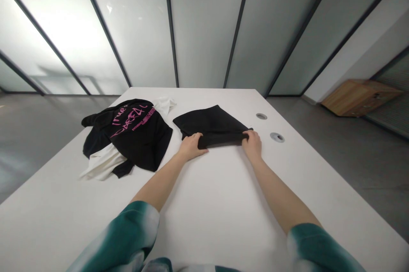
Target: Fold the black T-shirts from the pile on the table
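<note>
A folded black garment [211, 125] lies flat on the white table [223, 204], a little past the middle. My left hand [191, 146] grips its near left corner, fingers curled over the fabric edge. My right hand [253, 143] pinches the near right corner in the same way. Both arms reach forward from teal and white sleeves.
A heap of clothes sits to the left: a black shirt with pink lettering [134, 133] over a white garment [102, 165]. Two round cable grommets [276, 137] are set into the table on the right. A wooden cabinet [359, 96] stands on the floor far right.
</note>
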